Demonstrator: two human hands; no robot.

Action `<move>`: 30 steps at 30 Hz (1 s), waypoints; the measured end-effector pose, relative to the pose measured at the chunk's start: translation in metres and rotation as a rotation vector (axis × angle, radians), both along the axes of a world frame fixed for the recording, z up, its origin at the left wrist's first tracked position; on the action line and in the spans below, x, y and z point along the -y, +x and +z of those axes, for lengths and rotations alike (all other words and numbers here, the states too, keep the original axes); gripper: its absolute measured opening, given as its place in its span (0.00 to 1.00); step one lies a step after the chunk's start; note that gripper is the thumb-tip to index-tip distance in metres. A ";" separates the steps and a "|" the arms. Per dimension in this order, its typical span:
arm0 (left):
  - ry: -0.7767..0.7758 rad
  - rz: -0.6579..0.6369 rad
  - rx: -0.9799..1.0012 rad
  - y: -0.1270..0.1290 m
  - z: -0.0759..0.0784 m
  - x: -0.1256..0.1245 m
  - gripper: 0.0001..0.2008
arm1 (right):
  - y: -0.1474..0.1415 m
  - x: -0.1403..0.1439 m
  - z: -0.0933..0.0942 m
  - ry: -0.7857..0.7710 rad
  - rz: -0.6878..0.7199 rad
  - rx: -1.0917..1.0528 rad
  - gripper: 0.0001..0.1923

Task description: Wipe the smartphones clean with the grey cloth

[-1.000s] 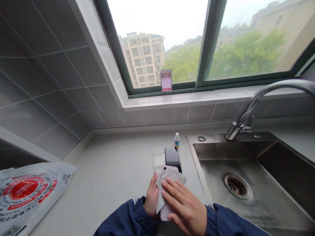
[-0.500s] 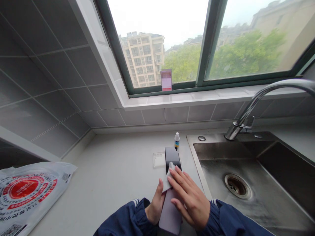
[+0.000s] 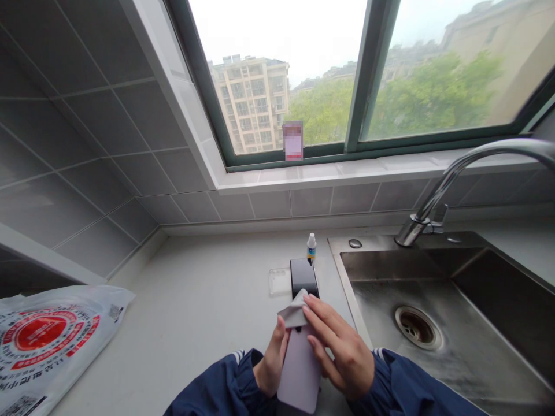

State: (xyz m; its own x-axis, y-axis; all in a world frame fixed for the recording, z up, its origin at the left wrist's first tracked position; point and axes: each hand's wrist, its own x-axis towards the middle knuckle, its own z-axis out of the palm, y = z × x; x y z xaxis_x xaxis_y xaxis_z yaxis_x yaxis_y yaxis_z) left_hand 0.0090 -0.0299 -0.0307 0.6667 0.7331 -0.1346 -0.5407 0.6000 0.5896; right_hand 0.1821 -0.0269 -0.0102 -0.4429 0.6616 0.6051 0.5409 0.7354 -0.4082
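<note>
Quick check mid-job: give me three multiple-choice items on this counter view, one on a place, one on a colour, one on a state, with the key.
1. Where does the small dropper bottle stand?
A. In the sink
B. On the counter behind the black phone
C. On the window sill

2. What colour is the phone in the left hand?
A. Pale lilac
B. Red
C. Green

3. What is the right hand doing?
A. Resting open on the faucet
B. Holding the bottle
C. Pressing a grey cloth on the phone's top end

Key: B, it stands beyond the black phone, left of the sink; A, its back shows lilac; C, fingers pin the cloth there.
</note>
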 end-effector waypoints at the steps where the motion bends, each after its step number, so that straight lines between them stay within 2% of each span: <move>1: -0.023 0.007 -0.001 -0.001 -0.001 -0.001 0.41 | 0.000 -0.001 0.000 -0.014 -0.002 -0.039 0.28; 4: -0.039 0.048 0.015 -0.001 0.004 -0.004 0.40 | 0.001 -0.003 -0.001 -0.072 -0.024 -0.178 0.25; 7: -0.014 0.084 0.038 0.000 0.015 -0.007 0.39 | 0.001 -0.004 -0.005 -0.150 -0.065 -0.352 0.21; 11: -0.022 0.114 0.046 -0.005 0.030 -0.014 0.41 | 0.002 -0.008 -0.010 -0.332 -0.104 -0.598 0.15; 14: -0.089 0.187 0.027 -0.015 0.035 -0.023 0.37 | 0.001 -0.011 -0.013 -0.468 -0.129 -0.706 0.10; 18: -0.080 0.328 -0.012 -0.030 0.033 -0.037 0.32 | 0.000 -0.015 -0.017 -0.548 -0.141 -0.683 0.07; 21: -0.088 0.384 -0.107 -0.037 0.032 -0.045 0.33 | 0.000 -0.015 -0.019 -0.545 -0.161 -0.636 0.07; 24: -0.103 0.491 -0.171 -0.041 0.034 -0.052 0.33 | 0.001 -0.013 -0.019 -0.530 -0.172 -0.617 0.10; 30: 0.030 0.618 -0.309 -0.047 0.037 -0.061 0.32 | 0.002 -0.010 -0.017 -0.536 -0.147 -0.594 0.09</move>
State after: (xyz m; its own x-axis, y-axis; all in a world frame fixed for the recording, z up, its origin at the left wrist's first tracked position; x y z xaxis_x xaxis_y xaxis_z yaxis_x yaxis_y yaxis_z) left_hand -0.0380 0.0306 0.0065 0.0598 0.9725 -0.2251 -0.5824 0.2171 0.7834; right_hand 0.1844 -0.0165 -0.0275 -0.0336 0.9545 0.2964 0.1993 0.2971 -0.9338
